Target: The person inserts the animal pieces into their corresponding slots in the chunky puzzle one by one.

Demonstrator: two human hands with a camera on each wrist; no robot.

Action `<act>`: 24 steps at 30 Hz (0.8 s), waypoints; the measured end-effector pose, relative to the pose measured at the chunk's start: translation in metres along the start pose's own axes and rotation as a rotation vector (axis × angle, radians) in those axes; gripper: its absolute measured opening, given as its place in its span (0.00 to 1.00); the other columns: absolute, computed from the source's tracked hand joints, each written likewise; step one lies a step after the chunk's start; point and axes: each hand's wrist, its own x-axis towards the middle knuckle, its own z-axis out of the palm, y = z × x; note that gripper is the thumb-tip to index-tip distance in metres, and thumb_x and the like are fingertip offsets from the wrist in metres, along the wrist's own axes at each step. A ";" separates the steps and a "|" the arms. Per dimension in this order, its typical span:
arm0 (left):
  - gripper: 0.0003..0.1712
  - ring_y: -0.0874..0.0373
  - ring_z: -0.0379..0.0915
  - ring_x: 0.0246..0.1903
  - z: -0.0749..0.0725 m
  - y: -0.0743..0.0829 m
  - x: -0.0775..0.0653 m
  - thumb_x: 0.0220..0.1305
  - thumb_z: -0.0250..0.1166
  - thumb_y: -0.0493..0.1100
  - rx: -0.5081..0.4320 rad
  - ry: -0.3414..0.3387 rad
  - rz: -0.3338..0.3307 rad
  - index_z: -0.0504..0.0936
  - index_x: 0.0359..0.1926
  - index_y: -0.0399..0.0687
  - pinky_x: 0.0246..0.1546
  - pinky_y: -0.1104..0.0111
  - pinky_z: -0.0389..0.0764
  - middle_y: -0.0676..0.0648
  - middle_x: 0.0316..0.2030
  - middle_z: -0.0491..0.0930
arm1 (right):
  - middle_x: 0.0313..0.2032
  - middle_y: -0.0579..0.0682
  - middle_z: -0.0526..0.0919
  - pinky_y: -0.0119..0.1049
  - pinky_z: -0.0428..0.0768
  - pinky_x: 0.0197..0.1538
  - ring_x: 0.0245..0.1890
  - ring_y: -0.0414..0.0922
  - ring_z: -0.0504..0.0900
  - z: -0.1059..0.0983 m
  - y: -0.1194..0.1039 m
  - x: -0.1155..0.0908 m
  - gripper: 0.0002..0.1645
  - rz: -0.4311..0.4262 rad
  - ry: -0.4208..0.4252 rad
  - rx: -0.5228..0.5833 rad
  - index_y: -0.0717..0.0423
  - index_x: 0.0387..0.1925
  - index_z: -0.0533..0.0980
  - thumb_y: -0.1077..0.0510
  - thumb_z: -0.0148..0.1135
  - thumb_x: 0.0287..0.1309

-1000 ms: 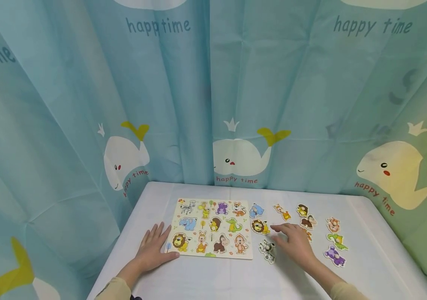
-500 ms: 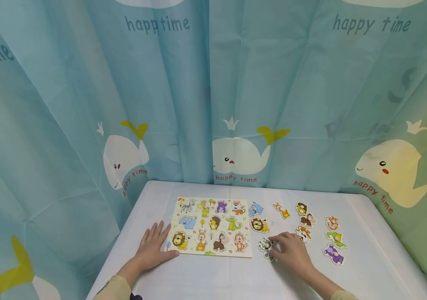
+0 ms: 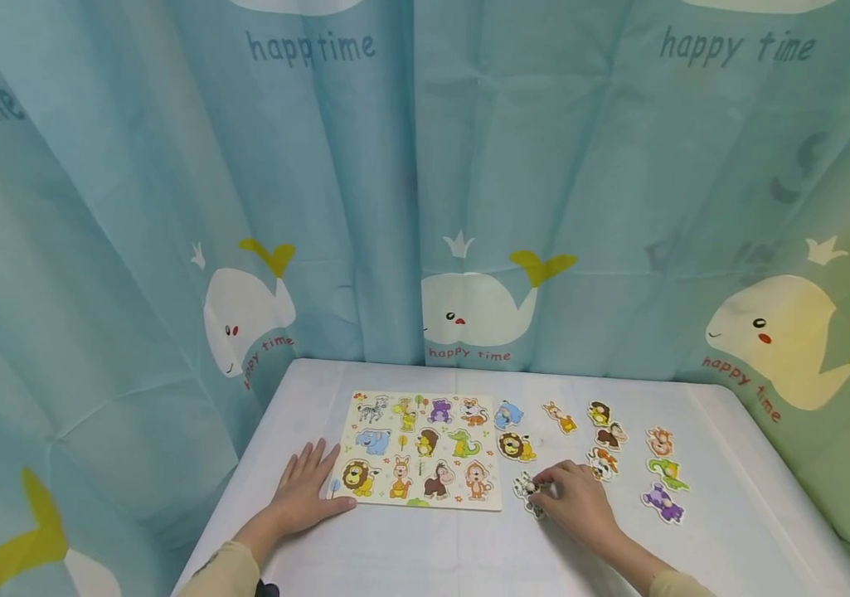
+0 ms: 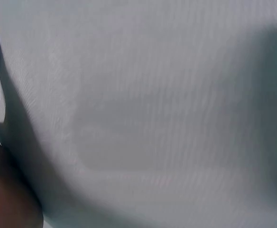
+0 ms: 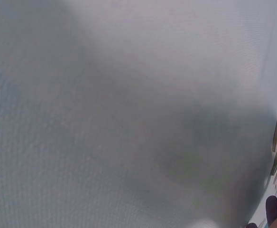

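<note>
The zebra puzzle piece [image 3: 524,489] sits on the white-covered table [image 3: 410,555], just right of the animal puzzle board [image 3: 445,448], pinched between the right hand's [image 3: 577,502] thumb and fingers. Beyond it lie a lion piece [image 3: 517,447] and a blue elephant piece [image 3: 509,414]. The left hand [image 3: 307,489], fingers spread, rests at the board's left edge. Behind hangs a whale-print curtain [image 3: 320,207].

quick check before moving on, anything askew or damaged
No spill or damage shows. The loose kangaroo piece lies aslant, while its printed twin on the board stands upright. The right hand partly hides the black-and-white piece.
</note>
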 end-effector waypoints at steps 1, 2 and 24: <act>0.64 0.34 0.29 0.78 0.000 -0.001 0.001 0.55 0.69 0.72 0.002 -0.002 -0.001 0.54 0.80 0.42 0.76 0.40 0.31 0.33 0.80 0.43 | 0.40 0.44 0.83 0.52 0.75 0.52 0.47 0.51 0.78 0.000 0.000 0.001 0.13 0.003 -0.002 0.002 0.43 0.35 0.87 0.52 0.82 0.45; 0.64 0.34 0.29 0.78 0.000 -0.001 0.001 0.55 0.69 0.73 0.003 -0.005 -0.001 0.54 0.80 0.42 0.76 0.40 0.31 0.33 0.80 0.43 | 0.40 0.44 0.83 0.51 0.75 0.52 0.46 0.50 0.78 0.001 -0.001 0.001 0.12 0.007 -0.003 0.005 0.43 0.34 0.87 0.52 0.82 0.46; 0.64 0.34 0.30 0.78 0.001 0.000 -0.001 0.56 0.67 0.73 0.025 -0.004 0.004 0.55 0.80 0.41 0.76 0.40 0.31 0.33 0.80 0.43 | 0.33 0.42 0.80 0.49 0.72 0.42 0.37 0.45 0.73 0.006 -0.006 0.002 0.10 0.011 0.054 -0.015 0.42 0.26 0.83 0.49 0.80 0.49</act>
